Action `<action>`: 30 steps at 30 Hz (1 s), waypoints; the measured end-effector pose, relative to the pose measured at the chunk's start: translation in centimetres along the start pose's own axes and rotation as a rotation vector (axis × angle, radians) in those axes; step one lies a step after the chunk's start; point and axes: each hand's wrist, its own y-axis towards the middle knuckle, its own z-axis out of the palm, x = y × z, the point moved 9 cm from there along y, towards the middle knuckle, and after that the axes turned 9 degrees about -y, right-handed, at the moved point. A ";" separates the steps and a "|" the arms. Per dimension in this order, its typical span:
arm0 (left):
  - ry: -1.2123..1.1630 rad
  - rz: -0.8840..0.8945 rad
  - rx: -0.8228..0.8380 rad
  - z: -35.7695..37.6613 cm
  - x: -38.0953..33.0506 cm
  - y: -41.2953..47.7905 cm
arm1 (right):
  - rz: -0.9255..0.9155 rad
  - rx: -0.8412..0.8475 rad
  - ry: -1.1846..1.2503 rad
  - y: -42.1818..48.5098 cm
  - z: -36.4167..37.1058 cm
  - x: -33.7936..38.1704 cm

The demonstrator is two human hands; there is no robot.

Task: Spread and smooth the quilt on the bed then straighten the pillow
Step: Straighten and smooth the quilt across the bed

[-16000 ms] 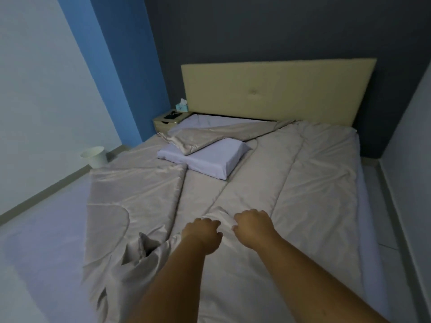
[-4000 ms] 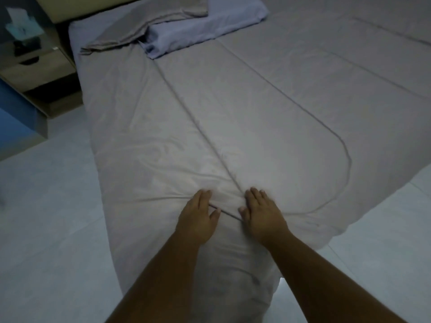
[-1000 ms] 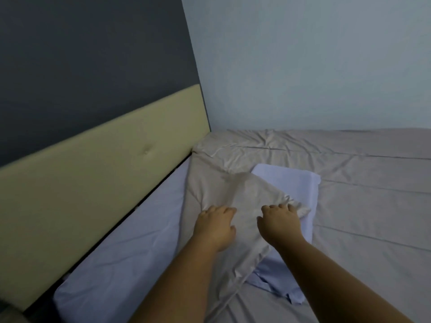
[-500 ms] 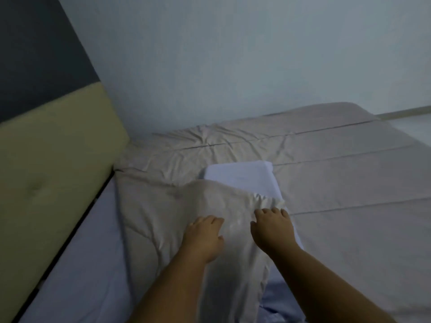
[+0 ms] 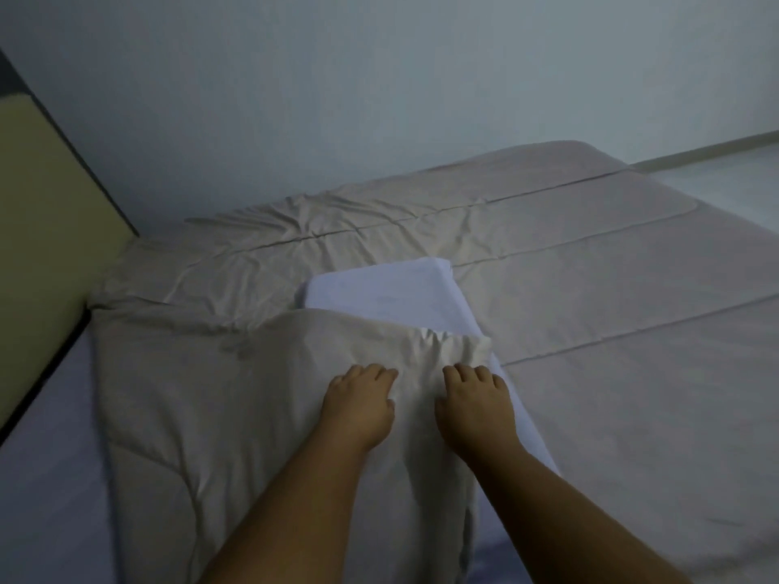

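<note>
The beige quilt (image 5: 590, 314) lies spread over most of the bed. Its near corner (image 5: 219, 394) is folded back over a white pillow (image 5: 396, 297), which lies on top of the quilt and shows only its far end. My left hand (image 5: 358, 408) and my right hand (image 5: 476, 406) rest side by side on the folded corner near its bunched edge. Both lie palm down with the fingers curled into the fabric; whether they pinch it I cannot tell.
The pale yellow headboard (image 5: 42, 212) stands at the left, with bare lavender sheet (image 5: 46, 478) beside it. A light wall (image 5: 379, 99) runs along the far side of the bed. Floor (image 5: 733, 179) shows at the far right beyond the bed's foot.
My view has swung right, away from the headboard toward the foot of the bed. Both hands have stayed on the folded quilt corner, whose edge now bunches more over the pillow.
</note>
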 end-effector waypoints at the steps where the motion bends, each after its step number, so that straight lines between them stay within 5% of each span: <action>1: 0.006 0.004 -0.016 0.7 0.0 0.9 | 0.006 0.004 0.019 0.5 1.1 -0.1; 6: 0.069 0.033 -0.043 4.8 1.1 4.9 | 0.007 0.085 0.081 1.7 7.2 -0.5; 22: -0.172 0.200 -0.386 9.6 3.0 8.4 | 0.084 -0.219 0.086 3.1 13.0 -0.9; 30: -0.314 0.050 -0.224 8.1 3.0 5.4 | 0.071 -0.115 0.104 1.8 11.7 -0.7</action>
